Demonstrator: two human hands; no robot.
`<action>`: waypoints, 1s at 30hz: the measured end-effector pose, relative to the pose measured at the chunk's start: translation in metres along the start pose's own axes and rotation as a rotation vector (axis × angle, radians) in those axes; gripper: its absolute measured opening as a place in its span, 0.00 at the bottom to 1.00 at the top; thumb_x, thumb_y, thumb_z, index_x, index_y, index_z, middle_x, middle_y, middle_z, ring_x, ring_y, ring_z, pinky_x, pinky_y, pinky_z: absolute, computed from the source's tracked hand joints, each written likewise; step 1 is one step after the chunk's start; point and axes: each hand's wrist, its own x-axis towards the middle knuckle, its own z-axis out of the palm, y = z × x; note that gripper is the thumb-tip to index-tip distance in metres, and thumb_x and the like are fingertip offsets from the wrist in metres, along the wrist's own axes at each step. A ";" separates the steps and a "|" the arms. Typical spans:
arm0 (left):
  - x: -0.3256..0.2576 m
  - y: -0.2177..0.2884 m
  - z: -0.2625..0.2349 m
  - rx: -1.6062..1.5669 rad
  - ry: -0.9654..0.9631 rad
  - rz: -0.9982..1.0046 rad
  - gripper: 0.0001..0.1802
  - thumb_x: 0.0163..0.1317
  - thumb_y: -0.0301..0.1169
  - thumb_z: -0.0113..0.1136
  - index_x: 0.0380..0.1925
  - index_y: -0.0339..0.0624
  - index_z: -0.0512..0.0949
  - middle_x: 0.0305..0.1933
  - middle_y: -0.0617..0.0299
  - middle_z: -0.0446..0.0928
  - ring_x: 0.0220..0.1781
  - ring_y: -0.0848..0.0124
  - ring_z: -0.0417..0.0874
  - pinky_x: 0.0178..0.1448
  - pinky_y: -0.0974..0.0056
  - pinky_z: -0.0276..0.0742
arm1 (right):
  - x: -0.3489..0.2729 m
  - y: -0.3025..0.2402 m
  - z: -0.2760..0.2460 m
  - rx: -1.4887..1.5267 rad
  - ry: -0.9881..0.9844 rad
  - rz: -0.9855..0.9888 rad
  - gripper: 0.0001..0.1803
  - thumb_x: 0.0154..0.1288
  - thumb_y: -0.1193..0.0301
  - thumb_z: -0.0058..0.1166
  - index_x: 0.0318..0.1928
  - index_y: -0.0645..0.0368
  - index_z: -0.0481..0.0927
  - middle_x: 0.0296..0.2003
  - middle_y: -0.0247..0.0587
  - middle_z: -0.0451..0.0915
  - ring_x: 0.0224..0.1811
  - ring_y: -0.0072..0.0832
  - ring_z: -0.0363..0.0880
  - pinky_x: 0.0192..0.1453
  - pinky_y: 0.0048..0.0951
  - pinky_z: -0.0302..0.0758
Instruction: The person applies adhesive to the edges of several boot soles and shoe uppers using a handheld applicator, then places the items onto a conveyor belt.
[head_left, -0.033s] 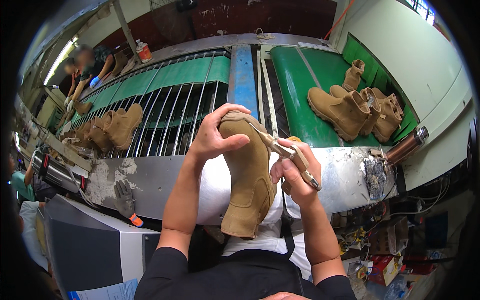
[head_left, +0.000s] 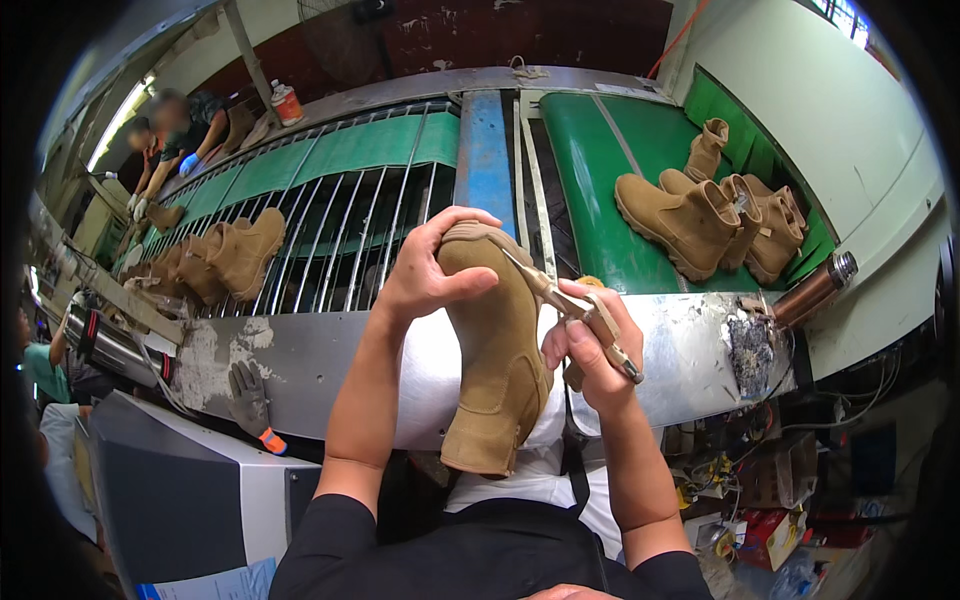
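From where I stand, the tan ankle boot [head_left: 490, 340] is up in the person's hands, over the middle of the metal tabletop [head_left: 330, 375]. Its toe points away from the person, past the tabletop's far edge, and the shaft opening faces back toward the person's lap, hanging over the near edge. So its long axis runs across the tabletop, far edge to near edge, with a slight bow to the right at the ankle; I can't tell whether it touches the metal.

The left hand [head_left: 437, 272] is clamped around the toe from the left, thumb laid across the upper. The right hand [head_left: 598, 350], apart from the left, grips a slim hand tool [head_left: 548, 290] slantwise, its thin tip at the right side of the toe, near the sole edge.

A grey glove [head_left: 247, 392] lies at the tabletop's near edge, toward the left, its orange cuff overhanging. By the right end leans a copper-coloured flask [head_left: 815, 290]. Beyond the far edge, more boots [head_left: 662, 215] stand on a green belt [head_left: 588, 200].
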 end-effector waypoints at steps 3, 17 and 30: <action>0.004 -0.010 -0.007 -0.018 0.005 -0.010 0.33 0.49 0.41 0.75 0.52 0.37 0.75 0.45 0.60 0.80 0.48 0.74 0.80 0.54 0.68 0.76 | -0.019 0.018 -0.007 0.135 0.074 0.067 0.22 0.69 0.69 0.50 0.58 0.71 0.69 0.23 0.41 0.70 0.22 0.26 0.69 0.29 0.30 0.73; 0.007 -0.038 -0.021 -0.081 0.068 -0.058 0.38 0.50 0.51 0.74 0.53 0.36 0.75 0.45 0.60 0.80 0.47 0.72 0.80 0.54 0.68 0.76 | -0.109 0.060 -0.012 0.247 0.183 0.228 0.20 0.69 0.72 0.49 0.57 0.69 0.70 0.23 0.40 0.74 0.24 0.25 0.73 0.33 0.28 0.73; -0.014 -0.070 -0.049 -0.088 0.265 -0.106 0.41 0.53 0.53 0.71 0.56 0.32 0.71 0.49 0.56 0.78 0.50 0.69 0.80 0.57 0.65 0.75 | -0.140 0.061 -0.020 0.227 0.234 0.353 0.20 0.70 0.72 0.46 0.58 0.71 0.67 0.24 0.39 0.69 0.24 0.25 0.69 0.32 0.29 0.72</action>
